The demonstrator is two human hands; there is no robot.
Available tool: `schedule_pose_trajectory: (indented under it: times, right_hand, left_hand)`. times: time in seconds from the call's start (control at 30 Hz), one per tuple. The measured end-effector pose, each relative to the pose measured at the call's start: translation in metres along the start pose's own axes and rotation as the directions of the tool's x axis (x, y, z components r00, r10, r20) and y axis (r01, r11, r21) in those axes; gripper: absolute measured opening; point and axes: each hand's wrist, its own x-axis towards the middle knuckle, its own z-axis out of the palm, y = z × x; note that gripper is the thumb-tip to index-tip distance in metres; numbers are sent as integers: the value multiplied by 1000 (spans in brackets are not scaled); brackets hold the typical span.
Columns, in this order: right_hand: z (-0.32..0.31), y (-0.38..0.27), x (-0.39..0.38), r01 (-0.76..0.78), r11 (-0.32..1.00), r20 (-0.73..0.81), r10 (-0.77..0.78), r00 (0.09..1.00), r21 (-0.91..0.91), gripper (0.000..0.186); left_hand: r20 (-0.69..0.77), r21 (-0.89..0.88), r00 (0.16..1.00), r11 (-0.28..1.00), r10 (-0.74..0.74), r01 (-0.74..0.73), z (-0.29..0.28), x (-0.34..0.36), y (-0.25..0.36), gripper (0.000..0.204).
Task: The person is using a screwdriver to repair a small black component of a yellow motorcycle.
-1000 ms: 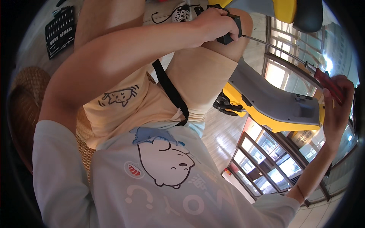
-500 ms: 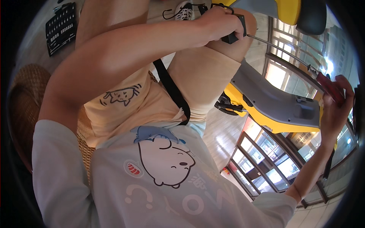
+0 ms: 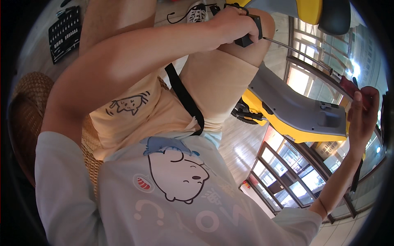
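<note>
My left hand (image 3: 238, 28) is closed around a small black box-shaped part (image 3: 245, 40), held over my bent knee. A dark cable loops beside it, and my fingers hide much of the part. Out at the right, my right hand (image 3: 363, 117) grips the red handle of a long screwdriver (image 3: 349, 86). Its thin metal shaft slants up and left, and the tip meets the side of the black part, or comes very close; which one I cannot tell.
A yellow and grey machine body (image 3: 303, 110) stands beyond my leg, with another yellow and grey piece (image 3: 310, 10) above. On the floor at upper left lies a black tool case (image 3: 65, 35) with bits. A woven chair (image 3: 35, 88) is under me.
My right hand's fingers have shifted on the screwdriver handle, the thumb now standing more upright along it. The black part and my left hand sit slightly further left in view.
</note>
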Motion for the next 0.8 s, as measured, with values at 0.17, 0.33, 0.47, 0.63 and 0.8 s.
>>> schedule_pose_trajectory:
  times: [0.17, 0.33, 0.47, 0.63, 0.8]
  right_hand:
    - [2, 1, -4, 415, 910, -14, -414, 910, 6, 35]
    - [3, 1, -8, 280, 952, 132, -264, 955, -120, 37]
    - [6, -1, -4, 445, 895, -37, -445, 895, -21, 32]
    - [1, -2, -2, 421, 883, 177, -389, 904, -209, 33]
    - [-1, -5, -5, 327, 941, 50, -332, 942, 87, 35]
  left_hand:
    - [46, 1, 999, 1000, -24, 24, -3, 1, 1, 19]
    - [-2, -34, 1000, 999, -25, 25, -4, -3, 0, 19]
    - [57, -13, 998, 1000, -23, 24, -2, -2, 0, 21]
    - [25, -13, 1000, 1000, -16, 16, -2, -5, -1, 23]
    - [61, -62, 998, 998, -8, 12, -1, -5, 2, 24]
